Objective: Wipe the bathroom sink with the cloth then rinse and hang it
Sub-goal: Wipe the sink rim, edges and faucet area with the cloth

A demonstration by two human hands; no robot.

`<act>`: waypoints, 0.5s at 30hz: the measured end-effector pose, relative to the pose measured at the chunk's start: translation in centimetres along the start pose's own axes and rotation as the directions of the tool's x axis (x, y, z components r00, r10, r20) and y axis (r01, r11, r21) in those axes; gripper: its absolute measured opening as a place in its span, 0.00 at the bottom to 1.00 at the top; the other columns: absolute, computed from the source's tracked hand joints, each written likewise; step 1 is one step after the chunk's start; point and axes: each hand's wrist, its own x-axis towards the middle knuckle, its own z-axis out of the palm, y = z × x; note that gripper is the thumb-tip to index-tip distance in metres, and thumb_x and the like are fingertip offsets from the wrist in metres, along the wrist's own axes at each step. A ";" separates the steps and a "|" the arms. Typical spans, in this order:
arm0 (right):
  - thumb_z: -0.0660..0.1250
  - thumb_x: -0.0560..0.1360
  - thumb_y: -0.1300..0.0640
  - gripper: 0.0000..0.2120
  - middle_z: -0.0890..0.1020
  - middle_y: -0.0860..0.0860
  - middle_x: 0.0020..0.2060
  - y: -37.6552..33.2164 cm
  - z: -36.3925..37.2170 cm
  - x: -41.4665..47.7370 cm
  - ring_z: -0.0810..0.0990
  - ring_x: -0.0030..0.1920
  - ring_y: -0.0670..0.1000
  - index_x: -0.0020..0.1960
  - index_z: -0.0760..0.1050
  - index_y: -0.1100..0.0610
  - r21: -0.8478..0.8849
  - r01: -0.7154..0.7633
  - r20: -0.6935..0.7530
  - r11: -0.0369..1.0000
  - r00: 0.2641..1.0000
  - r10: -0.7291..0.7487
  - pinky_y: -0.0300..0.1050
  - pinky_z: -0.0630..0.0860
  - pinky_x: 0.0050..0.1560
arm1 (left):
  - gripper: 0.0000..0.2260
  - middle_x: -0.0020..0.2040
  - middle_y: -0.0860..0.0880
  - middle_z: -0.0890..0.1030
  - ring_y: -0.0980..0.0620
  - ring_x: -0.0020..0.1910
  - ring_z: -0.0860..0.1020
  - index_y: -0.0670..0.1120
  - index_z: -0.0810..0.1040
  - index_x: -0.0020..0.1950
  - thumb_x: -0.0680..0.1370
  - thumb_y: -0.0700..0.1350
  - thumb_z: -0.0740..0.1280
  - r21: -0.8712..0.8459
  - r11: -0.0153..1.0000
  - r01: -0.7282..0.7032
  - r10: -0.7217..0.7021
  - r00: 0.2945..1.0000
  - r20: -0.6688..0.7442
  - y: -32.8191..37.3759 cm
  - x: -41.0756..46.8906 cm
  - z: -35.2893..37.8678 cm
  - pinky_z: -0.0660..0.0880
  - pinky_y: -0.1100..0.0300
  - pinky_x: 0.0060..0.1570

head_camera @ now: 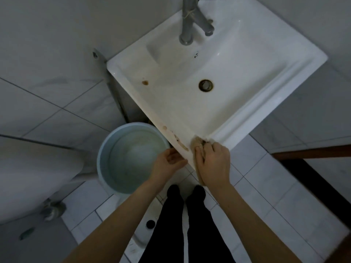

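Note:
A white rectangular sink [256, 95] fills the upper middle, with a grey tap [187, 25] at its back and a rusty drain [206, 85] in the basin. Brown stains mark the left rim and the front edge [180, 143]. My right hand [213, 164] presses a beige cloth [197, 142] onto the sink's front corner, fingers curled over it. My left hand [169, 162] sits at the front edge just left of the cloth, fingers loosely bent, holding nothing.
A pale blue bucket [102, 168] with water stands on the floor left of the sink. A white toilet [28, 177] is at far left. Tiled floor, my dark-clad legs [190, 224] and a floor drain [151, 223] lie below.

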 end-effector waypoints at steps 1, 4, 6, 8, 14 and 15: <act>0.58 0.80 0.55 0.16 0.76 0.57 0.33 -0.4 0.2 0.5 0.73 0.34 0.57 0.37 0.74 0.61 -0.008 -0.006 0.010 1.000 1.000 0.006 0.51 0.67 0.39 | 0.18 0.53 0.45 0.83 0.51 0.51 0.82 0.40 0.76 0.61 0.71 0.37 0.73 -0.012 1.000 0.007 -0.007 1.000 0.004 -0.1 0.0 0.0 0.80 0.63 0.48; 0.58 0.79 0.55 0.16 0.76 0.57 0.30 -2.5 1.3 3.4 0.73 0.32 0.57 0.35 0.73 0.60 -0.014 -0.034 0.055 0.999 0.998 0.035 0.49 0.67 0.38 | 0.18 0.53 0.42 0.83 0.58 0.44 0.83 0.38 0.76 0.61 0.72 0.34 0.72 -0.050 0.999 0.020 -0.020 1.000 -0.006 -0.5 0.2 0.2 0.78 0.67 0.44; 0.54 0.78 0.52 0.18 0.77 0.57 0.30 -4.2 2.3 5.9 0.74 0.31 0.57 0.36 0.74 0.59 0.009 -0.051 0.079 0.999 0.996 0.050 0.49 0.68 0.36 | 0.17 0.51 0.39 0.82 0.58 0.41 0.82 0.34 0.75 0.61 0.72 0.31 0.70 -0.089 0.995 0.033 -0.034 0.999 -0.004 -0.4 0.2 0.2 0.78 0.69 0.41; 0.52 0.78 0.51 0.20 0.77 0.57 0.30 -5.0 2.7 7.7 0.74 0.30 0.57 0.36 0.74 0.60 0.039 -0.063 0.102 0.997 0.993 0.059 0.48 0.68 0.34 | 0.15 0.48 0.38 0.78 0.51 0.42 0.79 0.30 0.74 0.59 0.73 0.30 0.69 -0.118 0.992 0.048 -0.047 0.999 0.012 -0.4 0.2 0.2 0.78 0.70 0.42; 0.56 0.80 0.51 0.19 0.76 0.57 0.29 -0.1 -0.8 1.4 0.73 0.30 0.57 0.36 0.73 0.60 0.004 0.153 0.132 0.988 0.980 -0.152 0.50 0.71 0.34 | 0.16 0.52 0.42 0.83 0.48 0.51 0.82 0.44 0.78 0.57 0.71 0.35 0.73 -0.157 0.986 0.048 -0.045 0.999 0.023 -0.6 0.2 -0.1 0.79 0.60 0.53; 0.56 0.81 0.51 0.19 0.76 0.57 0.31 0.5 -1.3 0.2 0.73 0.31 0.57 0.37 0.73 0.60 -0.001 0.144 0.131 0.990 0.981 -0.143 0.51 0.71 0.35 | 0.17 0.52 0.43 0.84 0.47 0.52 0.83 0.44 0.78 0.58 0.70 0.35 0.74 -0.158 0.986 0.049 -0.045 0.999 0.023 -0.5 0.1 -0.2 0.79 0.59 0.53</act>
